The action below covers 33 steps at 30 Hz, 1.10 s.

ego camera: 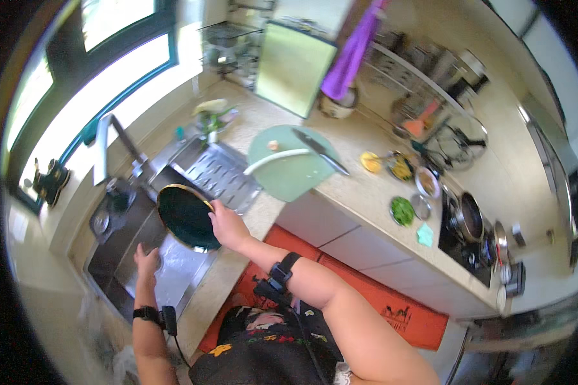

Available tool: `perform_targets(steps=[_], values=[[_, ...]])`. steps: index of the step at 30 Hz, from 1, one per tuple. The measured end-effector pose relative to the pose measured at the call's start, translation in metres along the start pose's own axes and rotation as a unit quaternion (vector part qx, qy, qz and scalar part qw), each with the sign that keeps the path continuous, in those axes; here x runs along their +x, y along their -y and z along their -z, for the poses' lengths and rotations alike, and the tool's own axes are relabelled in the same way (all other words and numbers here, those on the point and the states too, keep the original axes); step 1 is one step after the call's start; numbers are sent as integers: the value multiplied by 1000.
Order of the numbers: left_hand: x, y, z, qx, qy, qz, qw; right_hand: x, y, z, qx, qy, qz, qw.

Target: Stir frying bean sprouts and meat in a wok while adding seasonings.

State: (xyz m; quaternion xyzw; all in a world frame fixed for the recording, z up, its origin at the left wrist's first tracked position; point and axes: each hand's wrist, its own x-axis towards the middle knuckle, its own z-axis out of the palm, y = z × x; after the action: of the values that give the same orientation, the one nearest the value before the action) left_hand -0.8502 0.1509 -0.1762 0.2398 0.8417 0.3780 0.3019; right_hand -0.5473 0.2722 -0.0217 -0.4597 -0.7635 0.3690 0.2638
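My right hand (227, 225) grips the rim of a dark green plate with a gold-coloured edge (185, 216), tilted above the sink (139, 284). Left of and below the plate, my left hand (147, 262) hangs over the basin with its fingers apart, touching nothing that I can see. A tall angular faucet (125, 139) rises behind the plate. Beside the sink's slotted metal drainer (224, 171) lies a green cutting board (289, 183), which carries a kitchen knife (320, 150), a long white curved piece and a small pale lump.
Along the counter stand a bowl of chopped greens (402, 211), a yellow-filled dish (371, 162) and a brown-filled bowl (427, 182). Pans (469, 216) sit on the stove at the right. A purple cloth (349, 57) hangs at the back; leafy vegetables (214, 118) lie near the window.
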Motion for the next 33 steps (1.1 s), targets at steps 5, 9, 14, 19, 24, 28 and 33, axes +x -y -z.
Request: perform_targets(steps=[5,9,14,19,24,28,33], values=[[-31,-103,-67,-166,152,-157,962,-74,-41,109,410,-83,-276,865],[-194,-233,-169,-111,429,-101,891,-176,-111,188,459,-193,-264,826],[-413,-264,-338,-3,630,-197,751,-381,-188,295,446,-377,-264,768],[-551,-240,-480,35,763,-177,620,-553,-207,353,363,-469,-333,733],[-726,-245,-551,139,839,-198,487,-705,-236,380,406,-521,-359,660],[-816,-247,-606,144,865,-136,461,-763,-268,411,439,-670,-312,511],[-895,-267,-685,157,890,-234,358,-830,-309,485,405,-780,-244,409]])
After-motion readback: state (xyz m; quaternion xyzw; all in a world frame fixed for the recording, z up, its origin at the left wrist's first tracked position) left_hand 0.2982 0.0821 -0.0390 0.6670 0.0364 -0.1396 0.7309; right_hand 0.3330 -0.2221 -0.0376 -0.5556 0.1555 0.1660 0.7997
